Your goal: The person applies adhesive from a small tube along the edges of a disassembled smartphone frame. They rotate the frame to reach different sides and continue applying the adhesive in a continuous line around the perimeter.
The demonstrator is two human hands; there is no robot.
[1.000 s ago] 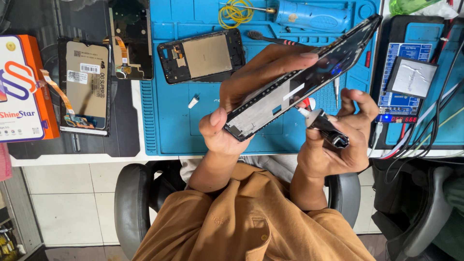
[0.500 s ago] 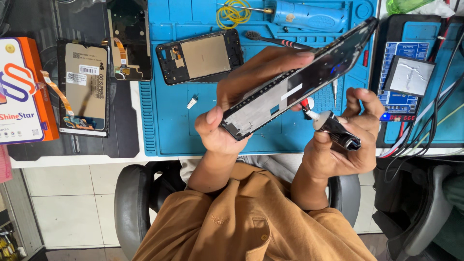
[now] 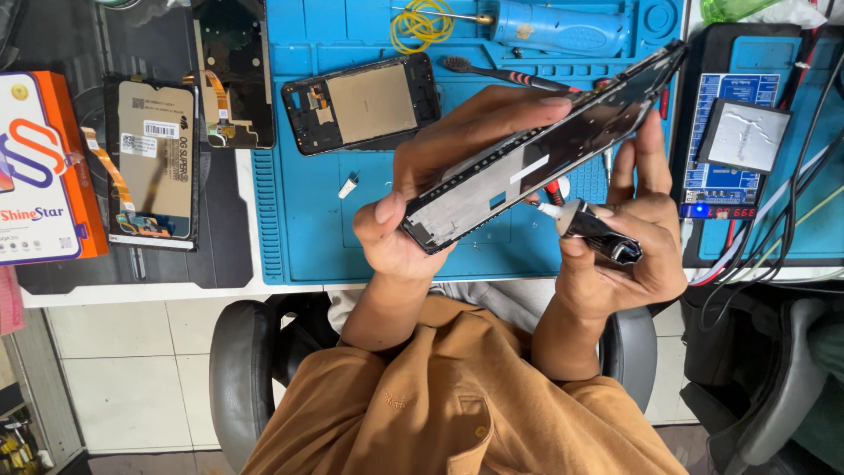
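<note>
Head view, looking down over the bench.

Left hand (image 3: 422, 189): clasped around the long black phone frame with bare metal inner face (image 3: 545, 154), thumb at its lower end, fingers wrapped over the upper edge. The frame is held in the air above the blue silicone work mat (image 3: 308, 220), tilted, its far end rising toward the upper right.

Right hand (image 3: 629, 246): clenched on a small black squeeze tube with a white nozzle (image 3: 591, 227). The nozzle tip touches or sits just beside the lower long edge of the frame; exact contact cannot be told. The index finger is raised behind the frame's upper part.

On the mat: an opened black phone body with a tan battery (image 3: 362, 103), lying flat, well apart from the hands; a coil of yellow wire (image 3: 420, 25) and a blue power tool (image 3: 563, 26) at the far edge.

Left of the mat, on a dark pad: a detached display panel with an orange flex cable (image 3: 151, 163), and beside it an orange and white box (image 3: 40, 167).

Right: a blue and black test unit with a small red readout (image 3: 738, 141).
</note>
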